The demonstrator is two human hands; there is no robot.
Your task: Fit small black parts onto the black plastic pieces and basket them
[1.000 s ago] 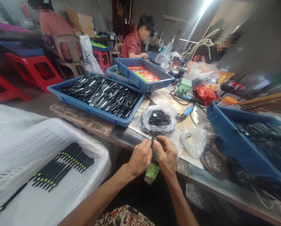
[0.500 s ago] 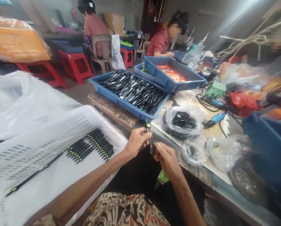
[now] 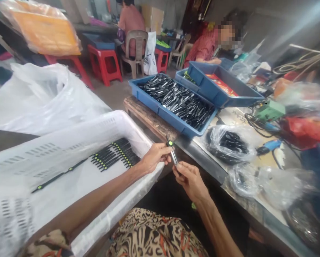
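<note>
My left hand [image 3: 155, 157] and my right hand [image 3: 190, 179] both pinch a slim black tool with a green dot [image 3: 172, 152], held tilted in front of the table edge. The left fingers grip its upper part, the right fingers its lower end. To the left, a white plastic basket [image 3: 76, 135] holds a row of several finished black pieces with green dots [image 3: 114, 154]. Beyond my hands, a blue tray [image 3: 160, 107] on the table is full of black parts.
A second blue tray [image 3: 221, 93] stands behind the first. Clear bags with black parts [image 3: 231, 142], cables and a blue tool [image 3: 269, 145] lie on the table at right. Two people sit at the back, near red stools [image 3: 104, 64]. A white bag [image 3: 44, 100] lies at left.
The view has swung left, so the basket fills more of the picture. My hands moved from the table edge toward the basket, and the black tool now shows between them.
</note>
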